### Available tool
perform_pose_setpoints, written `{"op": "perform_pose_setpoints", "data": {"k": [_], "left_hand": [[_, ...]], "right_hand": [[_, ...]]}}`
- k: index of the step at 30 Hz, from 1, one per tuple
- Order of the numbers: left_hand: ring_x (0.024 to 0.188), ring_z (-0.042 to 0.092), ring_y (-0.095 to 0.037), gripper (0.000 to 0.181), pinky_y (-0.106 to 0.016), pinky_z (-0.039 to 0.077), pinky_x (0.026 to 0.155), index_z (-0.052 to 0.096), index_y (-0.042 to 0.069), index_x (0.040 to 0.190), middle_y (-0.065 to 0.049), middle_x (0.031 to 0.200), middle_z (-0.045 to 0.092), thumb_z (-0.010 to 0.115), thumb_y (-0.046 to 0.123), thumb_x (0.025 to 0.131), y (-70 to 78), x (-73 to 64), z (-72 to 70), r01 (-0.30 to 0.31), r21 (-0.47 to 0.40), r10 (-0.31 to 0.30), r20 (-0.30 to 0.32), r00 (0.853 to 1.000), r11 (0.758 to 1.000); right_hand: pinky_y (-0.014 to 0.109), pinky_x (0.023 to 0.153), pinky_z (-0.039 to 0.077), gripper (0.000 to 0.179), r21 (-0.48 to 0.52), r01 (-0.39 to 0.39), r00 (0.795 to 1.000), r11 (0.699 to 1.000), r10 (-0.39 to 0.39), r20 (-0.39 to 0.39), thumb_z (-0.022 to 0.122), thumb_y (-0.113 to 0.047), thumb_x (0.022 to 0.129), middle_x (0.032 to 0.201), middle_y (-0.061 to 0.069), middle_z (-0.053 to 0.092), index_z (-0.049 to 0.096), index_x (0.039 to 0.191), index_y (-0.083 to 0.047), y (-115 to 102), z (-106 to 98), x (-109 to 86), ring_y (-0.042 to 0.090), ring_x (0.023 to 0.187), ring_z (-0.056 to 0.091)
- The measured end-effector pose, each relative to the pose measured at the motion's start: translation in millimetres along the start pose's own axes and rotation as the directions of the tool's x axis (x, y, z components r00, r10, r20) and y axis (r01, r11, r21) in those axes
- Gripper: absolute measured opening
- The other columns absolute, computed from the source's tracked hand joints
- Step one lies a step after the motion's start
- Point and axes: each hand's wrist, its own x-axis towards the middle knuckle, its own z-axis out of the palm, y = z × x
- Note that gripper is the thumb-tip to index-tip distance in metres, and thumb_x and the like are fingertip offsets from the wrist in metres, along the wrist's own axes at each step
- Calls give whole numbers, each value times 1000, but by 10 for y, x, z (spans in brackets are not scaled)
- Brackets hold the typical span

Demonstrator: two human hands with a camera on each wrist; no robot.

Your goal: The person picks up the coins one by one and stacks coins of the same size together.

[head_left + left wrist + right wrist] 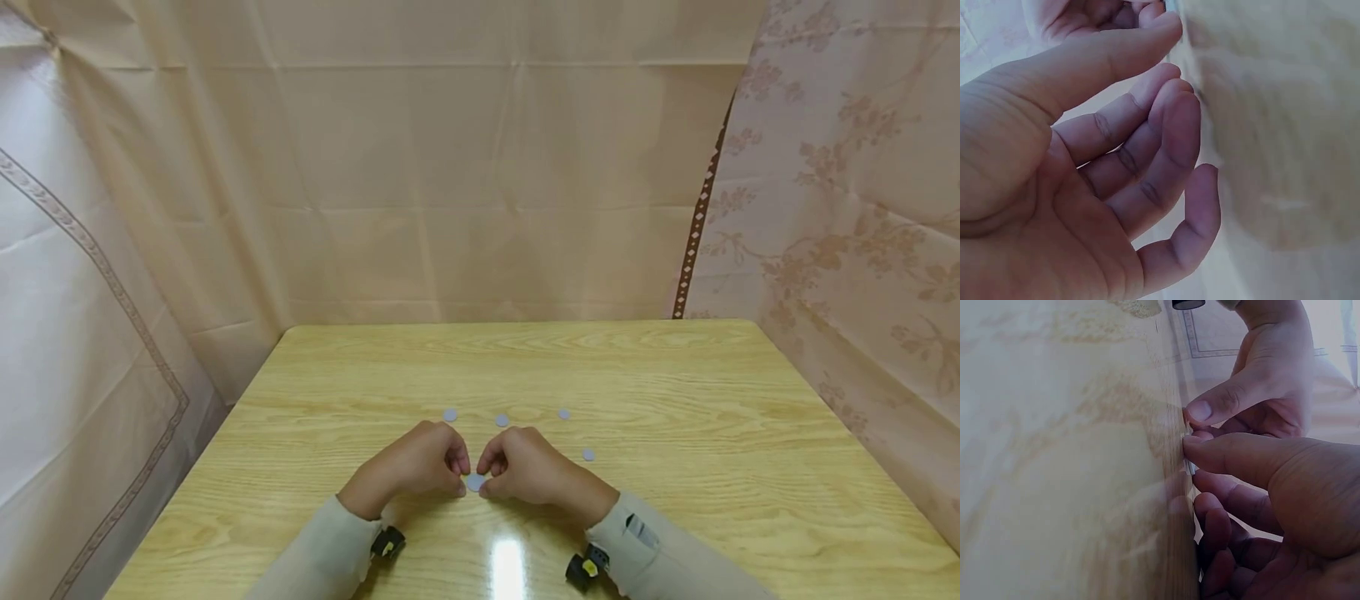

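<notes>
A pale disc [476, 482] lies on the wooden table [675, 375], between the fingertips of the left hand [427, 457] and right hand [534, 467]. Each hand has bent fingers and a narrow gap to its thumb, close at the disc's edge; whether either pinches it cannot be told. Four other discs [502, 420] lie farther out, near a beige curtain [480, 183].

Fingertips [486, 490] hide part of the pale disc [475, 482] from me; four farther discs [502, 421] are too small for me to see detail. My head view crops both sleeves [322, 550], and my left wrist view blurs the tabletop [1285, 125].
</notes>
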Motion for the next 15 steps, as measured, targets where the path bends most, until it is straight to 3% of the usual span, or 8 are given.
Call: {"op": "perform_pose_setpoints", "data": {"k": [10,15], "left_hand": [[76,61,-14,15,-32,54,70,74,8,92,5,83,67,86,10,83,43,7,-281,3,41,2,-108,994,999],[77,63,-13,15,-31,54,70,75,11,94,4,85,69,86,14,85,167,62,-511,33,28,-27,-196,980,999]], "right_hand": [[19,56,46,12,10,-4,1000,1000,4,4,86,-13,82,72,-5,63,77,90,-12,11,3,9,5,61,53],[20,57,45,12,17,-8,1000,1000,8,2,87,-13,82,73,-4,63,77,90,-11,-12,-7,-16,6,63,53]]}}
